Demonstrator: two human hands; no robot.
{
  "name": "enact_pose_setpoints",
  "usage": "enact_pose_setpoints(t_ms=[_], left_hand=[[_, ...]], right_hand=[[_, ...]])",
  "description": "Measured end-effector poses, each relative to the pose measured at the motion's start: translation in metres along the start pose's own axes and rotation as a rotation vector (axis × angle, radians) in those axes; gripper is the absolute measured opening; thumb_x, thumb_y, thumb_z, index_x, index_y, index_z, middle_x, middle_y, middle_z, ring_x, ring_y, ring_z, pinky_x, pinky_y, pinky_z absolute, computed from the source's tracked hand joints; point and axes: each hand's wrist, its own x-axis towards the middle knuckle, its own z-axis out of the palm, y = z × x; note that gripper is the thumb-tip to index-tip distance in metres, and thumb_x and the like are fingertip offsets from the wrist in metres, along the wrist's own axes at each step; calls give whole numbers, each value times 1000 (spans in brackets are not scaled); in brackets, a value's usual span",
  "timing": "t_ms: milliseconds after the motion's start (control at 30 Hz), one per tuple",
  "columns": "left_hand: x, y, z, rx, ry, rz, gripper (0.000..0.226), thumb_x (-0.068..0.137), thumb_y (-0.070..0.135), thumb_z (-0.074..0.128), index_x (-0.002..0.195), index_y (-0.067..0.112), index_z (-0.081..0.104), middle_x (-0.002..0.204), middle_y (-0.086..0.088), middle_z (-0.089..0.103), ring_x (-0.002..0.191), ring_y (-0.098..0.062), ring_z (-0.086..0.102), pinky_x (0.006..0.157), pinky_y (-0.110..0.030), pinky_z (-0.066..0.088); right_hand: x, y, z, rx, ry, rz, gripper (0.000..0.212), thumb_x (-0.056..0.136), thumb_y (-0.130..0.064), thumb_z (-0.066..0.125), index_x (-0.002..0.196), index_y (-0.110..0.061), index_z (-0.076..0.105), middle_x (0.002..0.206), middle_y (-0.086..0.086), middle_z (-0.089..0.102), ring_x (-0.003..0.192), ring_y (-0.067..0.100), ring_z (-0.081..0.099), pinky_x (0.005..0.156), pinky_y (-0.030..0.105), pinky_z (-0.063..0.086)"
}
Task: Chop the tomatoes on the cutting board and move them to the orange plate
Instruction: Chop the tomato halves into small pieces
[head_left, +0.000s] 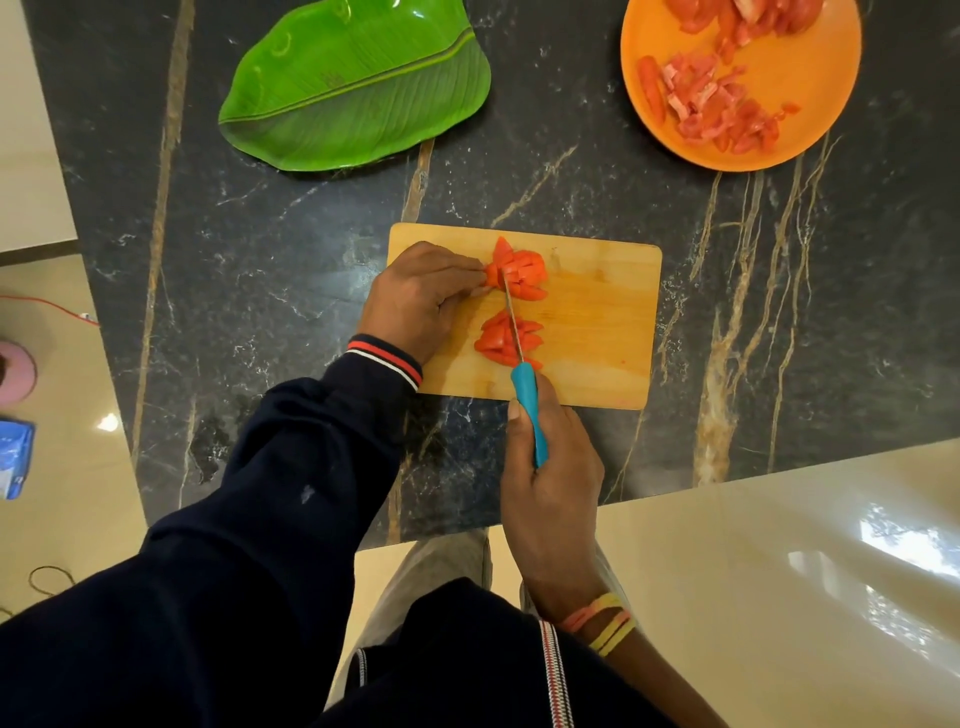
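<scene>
A wooden cutting board (597, 322) lies in the middle of the dark marble counter. Two heaps of cut tomato sit on its left half: a far heap (524, 270) and a near heap (501, 340). My left hand (421, 299) pinches the left end of the far heap with its fingertips. My right hand (550, 467) grips the blue handle of a knife (527, 405), whose thin blade runs forward over the near heap and cuts into the far one. The orange plate (810, 88) at the back right holds several chopped tomato pieces (711, 109).
A green leaf-shaped plate (358, 88) lies at the back left of the counter (260, 291). The counter's near edge runs just behind my right wrist. Glossy beige floor (779, 571) shows below and to the right.
</scene>
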Motion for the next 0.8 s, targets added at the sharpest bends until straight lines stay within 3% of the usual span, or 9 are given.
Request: enact_pose_setpoints(t_ms=[167, 267, 333, 433, 567, 700, 800], left_hand=[[-26, -2, -11, -29, -19, 2, 26, 87, 8, 66, 113, 5, 69, 113, -12, 67, 104, -23, 59, 96, -28, 45], [-43, -1, -8, -21, -138, 125, 27, 88, 20, 67, 111, 6, 70, 106, -13, 65, 97, -23, 54, 87, -34, 43], [-44, -3, -1, 0, -132, 108, 28, 89, 30, 65, 108, 12, 73, 101, -9, 64, 93, -22, 53, 80, -38, 44], [-44, -6, 5, 4, -111, 85, 23, 87, 30, 69, 104, 16, 74, 95, -5, 62, 86, -24, 54, 71, -46, 44], [-45, -5, 6, -34, -108, 85, 20, 87, 26, 69, 103, 16, 75, 91, -4, 62, 81, -26, 53, 67, -48, 43], [-41, -2, 3, -64, -116, 69, 21, 87, 23, 67, 104, 12, 75, 89, -6, 62, 82, -22, 51, 69, -42, 44], [-38, 2, -2, -102, -144, 64, 34, 97, 32, 51, 105, 9, 74, 89, -9, 62, 85, -17, 46, 77, -27, 39]], right_hand=[[-23, 2, -1, 7, 17, -59, 46, 104, -30, 45, 146, -10, 48, 92, -6, 52, 81, 5, 53, 69, 7, 38], [-34, 12, 5, -13, 0, -61, 46, 104, -28, 47, 145, -7, 47, 97, -5, 53, 87, 0, 52, 72, 3, 37], [-35, 18, 8, -30, -4, -47, 46, 103, -24, 48, 146, -7, 45, 101, -4, 54, 91, -1, 52, 75, 3, 38], [-34, 22, 15, -40, 4, -33, 47, 102, -23, 47, 146, -7, 44, 104, -5, 52, 95, -4, 52, 76, 1, 38], [-32, 24, 22, -48, 23, -29, 47, 102, -22, 47, 146, -4, 44, 104, -4, 51, 94, -8, 50, 75, 1, 38], [-29, 21, 26, -58, 40, -20, 48, 103, -27, 44, 147, -7, 43, 102, -4, 51, 93, -8, 49, 74, 1, 37], [-29, 20, 27, -69, 44, -26, 51, 104, -33, 37, 147, -6, 42, 101, -4, 49, 92, -8, 47, 73, 0, 36]])
